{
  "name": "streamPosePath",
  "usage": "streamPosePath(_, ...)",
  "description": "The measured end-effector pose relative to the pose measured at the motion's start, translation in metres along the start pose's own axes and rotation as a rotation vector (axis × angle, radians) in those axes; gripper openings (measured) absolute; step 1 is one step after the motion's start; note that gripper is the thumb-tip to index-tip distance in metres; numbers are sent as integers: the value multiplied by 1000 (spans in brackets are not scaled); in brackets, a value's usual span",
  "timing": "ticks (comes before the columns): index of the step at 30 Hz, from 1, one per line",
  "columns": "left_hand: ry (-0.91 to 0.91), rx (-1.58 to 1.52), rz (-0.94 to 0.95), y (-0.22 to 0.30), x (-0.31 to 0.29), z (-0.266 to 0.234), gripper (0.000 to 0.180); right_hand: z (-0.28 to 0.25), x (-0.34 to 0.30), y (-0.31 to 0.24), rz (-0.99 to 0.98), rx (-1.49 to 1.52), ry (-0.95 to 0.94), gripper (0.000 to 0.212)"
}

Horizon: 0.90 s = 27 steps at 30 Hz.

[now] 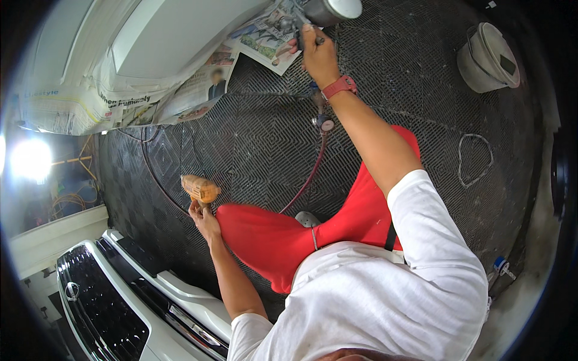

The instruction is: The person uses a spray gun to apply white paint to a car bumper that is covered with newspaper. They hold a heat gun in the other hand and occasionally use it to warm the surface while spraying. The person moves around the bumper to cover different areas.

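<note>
Here we crouch on the dark textured floor mat (253, 144), red trousers folded under us, with our right hand (318, 53) stretched forward and wrapped tight around the grip of a spray gun (325, 13) whose metal cup sits at the top of the view. A red air hose (307, 177) with a small pressure gauge (326, 124) hangs from the gun and trails back toward our knees. The nozzle points at a white car body panel (174, 36) whose edges are covered with newspaper masking (198, 90). Our left hand (201, 216) is low at our side, fingers curled around an orange cloth pad (200, 188) just above it. Judging by the layout, the masking is already done and the gun is raised at the panel, yet we cannot tell whether any coat is on it. A white bucket (487, 57) stands well apart to the right, and a white car front with a dark grille (102, 307) sits at lower left.
</note>
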<state>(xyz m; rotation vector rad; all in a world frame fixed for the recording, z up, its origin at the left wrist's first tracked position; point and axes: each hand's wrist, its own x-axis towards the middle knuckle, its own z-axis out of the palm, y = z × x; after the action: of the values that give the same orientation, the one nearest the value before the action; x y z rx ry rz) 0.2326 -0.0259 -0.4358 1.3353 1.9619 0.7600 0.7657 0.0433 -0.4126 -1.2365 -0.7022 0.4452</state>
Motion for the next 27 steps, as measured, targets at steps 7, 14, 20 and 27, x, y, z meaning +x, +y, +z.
streamPosePath(7, 16, -110, 32, -30, 12, -12, 51, -23, -6, -30, 140, 64, -44, 58)
streamPosePath(14, -38, -121, -4, -1, 4, -2, 45, -49, 61, -26, 161, 46, 21, 57)
streamPosePath(20, -29, -128, 2, -8, 5, -6, 45, -60, 88, -48, 71, -54, 113, 58)
streamPosePath(27, -32, -96, 56, -9, 9, -2, 44, -55, 38, -54, 169, 28, -97, 57)
